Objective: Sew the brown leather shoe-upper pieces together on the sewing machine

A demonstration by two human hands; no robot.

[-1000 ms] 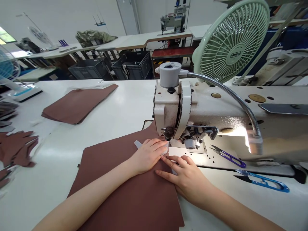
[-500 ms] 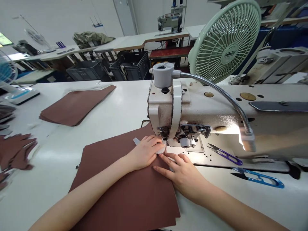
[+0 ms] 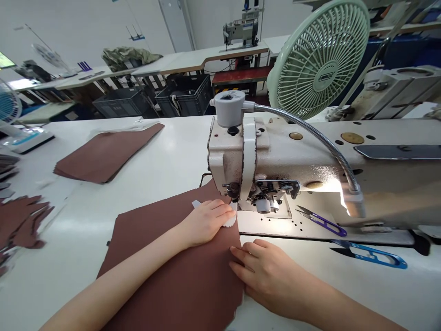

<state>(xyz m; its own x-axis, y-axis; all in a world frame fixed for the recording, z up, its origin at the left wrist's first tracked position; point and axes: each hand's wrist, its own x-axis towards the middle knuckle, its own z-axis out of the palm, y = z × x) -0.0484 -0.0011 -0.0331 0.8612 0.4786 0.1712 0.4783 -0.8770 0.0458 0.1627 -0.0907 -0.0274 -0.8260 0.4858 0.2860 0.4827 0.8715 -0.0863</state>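
A large brown sheet of material lies flat on the table, its far corner under the sewing machine's head. My left hand presses down on a small white piece on the sheet, right beside the needle area. Its fingers are closed over that piece, and part of it is hidden beneath them. At the sheet's right edge, my right hand is closed on the brown sheet with fingers bent. The needle tip itself is hard to make out.
Purple thread snips rest on the machine bed, with blue snips nearer me. A brown stack and cut scraps lie to the left. Behind the machine stands a green fan; a flexible lamp hangs at right.
My right hand has slid toward me along the sheet's right edge, away from the needle area, and its fingers have drawn together. The left hand stays on the white piece.
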